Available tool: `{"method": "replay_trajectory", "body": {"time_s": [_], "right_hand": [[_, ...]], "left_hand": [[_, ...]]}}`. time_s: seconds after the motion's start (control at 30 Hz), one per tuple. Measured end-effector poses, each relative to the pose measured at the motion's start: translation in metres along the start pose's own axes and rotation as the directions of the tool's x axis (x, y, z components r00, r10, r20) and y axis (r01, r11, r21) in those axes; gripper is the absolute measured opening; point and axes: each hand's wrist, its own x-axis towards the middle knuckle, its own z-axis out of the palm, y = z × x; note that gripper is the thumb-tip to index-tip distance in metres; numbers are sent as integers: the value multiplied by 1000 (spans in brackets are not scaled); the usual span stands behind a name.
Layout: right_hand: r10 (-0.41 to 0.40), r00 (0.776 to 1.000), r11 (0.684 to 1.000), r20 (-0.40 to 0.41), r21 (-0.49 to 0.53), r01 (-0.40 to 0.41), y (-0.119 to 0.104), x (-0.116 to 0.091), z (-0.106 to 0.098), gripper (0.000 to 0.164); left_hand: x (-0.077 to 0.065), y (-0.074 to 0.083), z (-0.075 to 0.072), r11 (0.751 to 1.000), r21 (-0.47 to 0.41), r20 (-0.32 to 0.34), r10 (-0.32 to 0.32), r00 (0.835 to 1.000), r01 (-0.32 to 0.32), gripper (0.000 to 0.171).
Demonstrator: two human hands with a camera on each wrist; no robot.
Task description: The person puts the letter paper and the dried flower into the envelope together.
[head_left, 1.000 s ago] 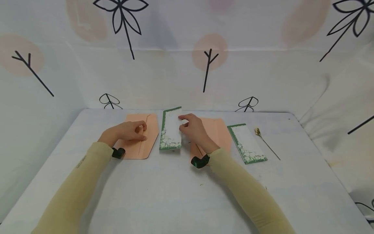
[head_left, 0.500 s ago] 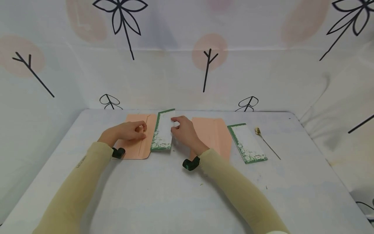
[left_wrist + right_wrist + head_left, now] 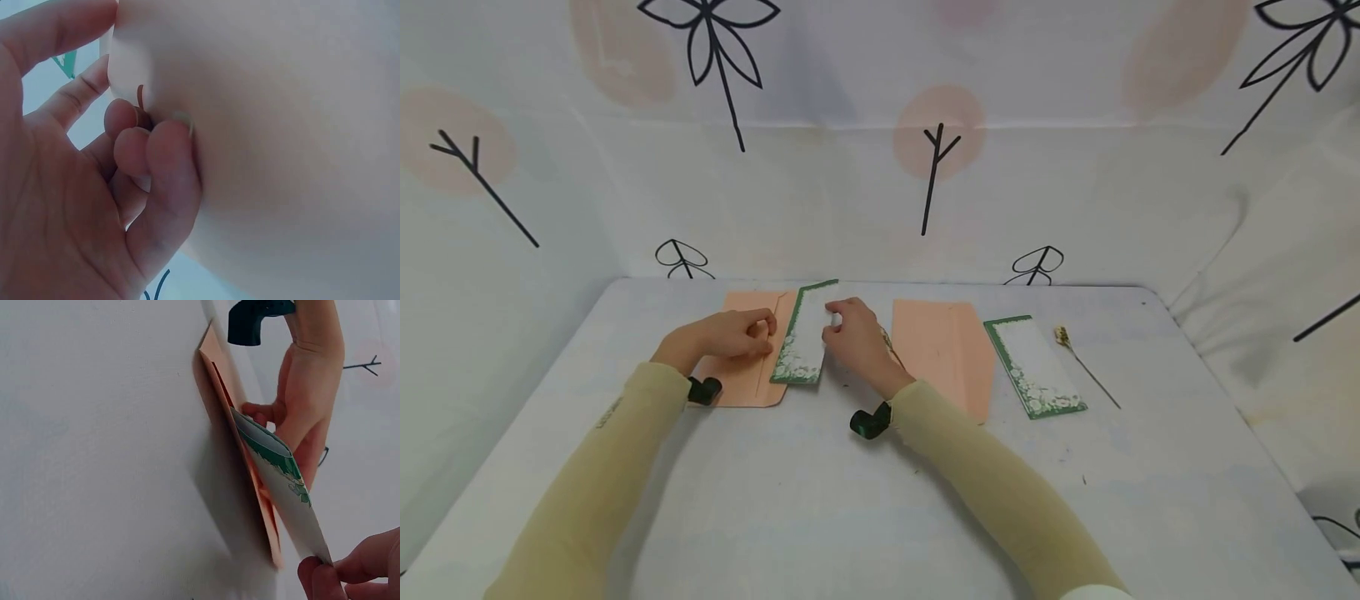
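Envelope [image 3: 765, 387], peach, lies toward the bench [image 3: 760, 500]'s left; left hand [image 3: 722, 336], fingers curled, holds it. Green-bordered card [image 3: 802, 342] slants at its opening, right edge pinched by the right hand [image 3: 859, 342]; insertion cannot be told. Rightward: first flower [image 3: 888, 340], partly hidden; second envelope [image 3: 934, 350]; flat second card [image 3: 1032, 362]; second flower [image 3: 1063, 338].

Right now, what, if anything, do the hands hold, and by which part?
Right hand: green-bordered card, by its right edge. Left hand: at peach envelope; grip unclear.

Envelopes [image 3: 748, 382] plain peach; cards [image 3: 802, 337] white, green-edged, white-floral; sleeves [image 3: 1000, 479] pale khaki.
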Motion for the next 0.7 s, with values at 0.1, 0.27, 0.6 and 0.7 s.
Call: {"method": "replay_trajectory", "body": {"time_s": [0.1, 0.27, 0.6, 0.7], "right_hand": [[-31, 1000, 999, -4, -29, 31, -2, -1, 5, 37], [-46, 999, 998, 3, -45, 47, -8, -4, 12, 36], [-33, 999, 999, 37, -38, 34, -19, -7, 23, 36], [-26, 998, 999, 49, -41, 28, -21, -6, 25, 37]], "left_hand": [[-1, 2, 0, 1000, 5, -6, -1, 1000, 1, 26], [-3, 5, -1, 1000, 8, -9, -8, 1000, 8, 29], [-2, 2, 0, 1000, 19, -25, -15, 1000, 16, 35], [-1, 1, 1, 1000, 21, -33, -10, 999, 10, 34]]}}
